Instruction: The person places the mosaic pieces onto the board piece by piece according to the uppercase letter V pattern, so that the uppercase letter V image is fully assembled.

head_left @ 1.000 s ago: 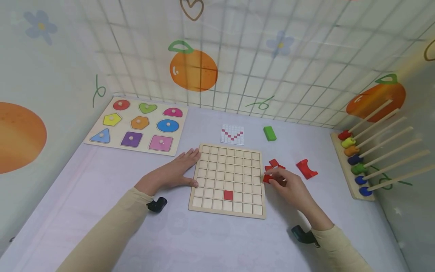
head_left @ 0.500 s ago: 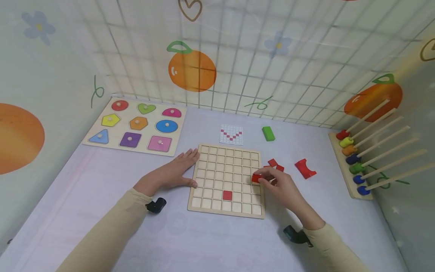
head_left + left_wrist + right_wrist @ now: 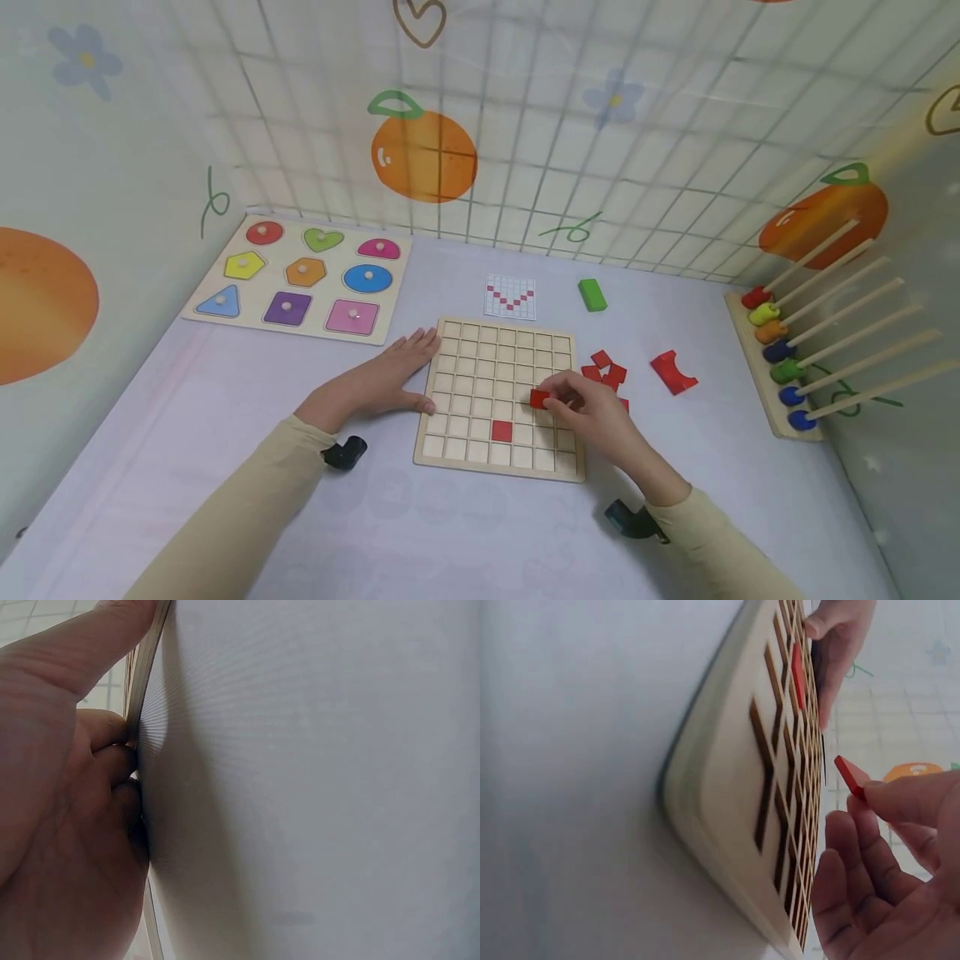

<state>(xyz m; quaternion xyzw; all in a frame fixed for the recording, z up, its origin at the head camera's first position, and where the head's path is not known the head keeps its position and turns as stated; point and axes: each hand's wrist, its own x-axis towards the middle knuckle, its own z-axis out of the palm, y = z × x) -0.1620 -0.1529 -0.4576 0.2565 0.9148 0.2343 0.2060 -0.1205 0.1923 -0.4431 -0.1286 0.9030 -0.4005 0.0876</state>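
Observation:
A wooden grid board (image 3: 498, 472) lies in the middle of the table, with one red square tile (image 3: 502, 431) set in a cell near its front. My right hand (image 3: 588, 410) is over the board's right part and pinches another red tile (image 3: 538, 399) between thumb and fingertips. In the right wrist view this held tile (image 3: 852, 777) is tilted and raised above the grid. My left hand (image 3: 375, 383) lies spread at the board's left edge, thumb and fingertips right at the frame. The left wrist view shows its palm (image 3: 67, 802) and thumb beside the board's edge.
Several loose red tiles (image 3: 602, 359) lie right of the board, near a red notched block (image 3: 673, 372). Behind the board are a pattern card (image 3: 511, 297) and a green block (image 3: 592, 295). A shape puzzle (image 3: 386, 327) lies back left; a pegged bead stand (image 3: 757, 367) stands right.
My right hand has moved left from the loose tile pile to over the board, carrying a red tile. The left hand stays at the board's edge.

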